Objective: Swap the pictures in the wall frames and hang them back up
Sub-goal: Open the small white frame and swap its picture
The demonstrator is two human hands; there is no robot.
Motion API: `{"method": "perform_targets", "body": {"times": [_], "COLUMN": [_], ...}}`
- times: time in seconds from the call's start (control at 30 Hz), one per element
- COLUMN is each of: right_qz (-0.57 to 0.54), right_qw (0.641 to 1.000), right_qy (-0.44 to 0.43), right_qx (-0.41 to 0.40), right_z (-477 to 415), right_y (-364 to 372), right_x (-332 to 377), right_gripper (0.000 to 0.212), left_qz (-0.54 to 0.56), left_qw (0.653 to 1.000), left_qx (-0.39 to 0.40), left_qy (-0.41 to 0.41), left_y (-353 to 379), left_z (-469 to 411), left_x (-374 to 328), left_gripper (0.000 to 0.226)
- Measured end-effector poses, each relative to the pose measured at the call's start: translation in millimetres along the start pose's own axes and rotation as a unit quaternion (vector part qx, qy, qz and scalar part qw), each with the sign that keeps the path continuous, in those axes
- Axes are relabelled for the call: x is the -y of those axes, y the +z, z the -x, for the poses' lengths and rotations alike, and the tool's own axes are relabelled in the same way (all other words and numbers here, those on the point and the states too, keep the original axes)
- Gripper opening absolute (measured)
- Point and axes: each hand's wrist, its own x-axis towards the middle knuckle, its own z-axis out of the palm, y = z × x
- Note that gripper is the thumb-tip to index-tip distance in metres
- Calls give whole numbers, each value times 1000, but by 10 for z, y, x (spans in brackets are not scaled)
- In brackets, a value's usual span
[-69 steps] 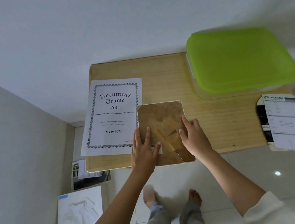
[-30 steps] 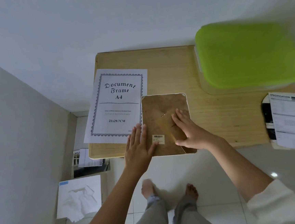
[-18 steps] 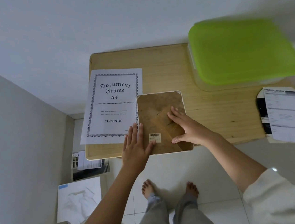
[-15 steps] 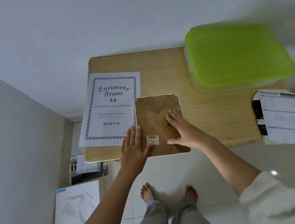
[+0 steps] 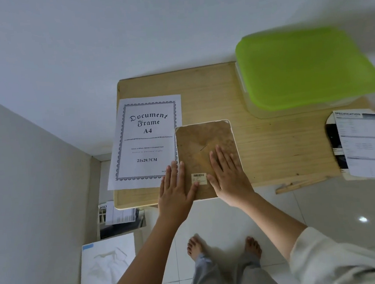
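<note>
A small picture frame [image 5: 201, 138] lies face down on the wooden table [image 5: 268, 148], showing its brown backing board with a barcode sticker [image 5: 199, 178] and a thin white rim. My left hand [image 5: 176, 192] rests flat on the frame's near left corner, fingers spread, partly over the sheet beside it. My right hand [image 5: 226, 174] presses flat on the backing's near right part. A white "Document Frame A4" sheet [image 5: 146, 141] lies left of the frame, touching it.
A clear box with a green lid [image 5: 304, 68] stands at the table's back right. A printed specification sheet [image 5: 366, 144] on a dark frame overhangs the right edge. Papers and a white bag [image 5: 109, 264] lie on the floor at left. My bare feet stand below the table edge.
The fold-out stand on the backing, raised 2.3 s ago, now lies flat under my right hand. My right hand turned from sideways to palm-down, fingers pointing away. The left hand stayed at the near left corner.
</note>
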Motion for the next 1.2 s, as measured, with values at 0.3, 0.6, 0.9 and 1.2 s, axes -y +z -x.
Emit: {"method": "perform_targets", "body": {"times": [0.3, 0.6, 0.9, 1.2], "right_qz": [-59, -86, -127, -257], "right_qw": [998, 996, 988, 952], "right_qy": [-2, -15, 19, 116], "right_qx": [-15, 7, -83, -120], "right_z": [207, 111, 168, 146], "right_y": [31, 2, 13, 5], "right_x": [-20, -18, -83, -98], "right_gripper": [93, 99, 82, 60], "left_qz": [-1, 2, -7, 21], "left_qw": [1000, 1000, 1000, 1000], "left_qx": [-1, 11, 16, 0], "left_qy": [1, -3, 0, -9], "left_y": [-28, -8, -34, 2], "left_z": [7, -15, 2, 2], "left_x": [-14, -18, -33, -21], "left_gripper": [77, 82, 84, 81]}}
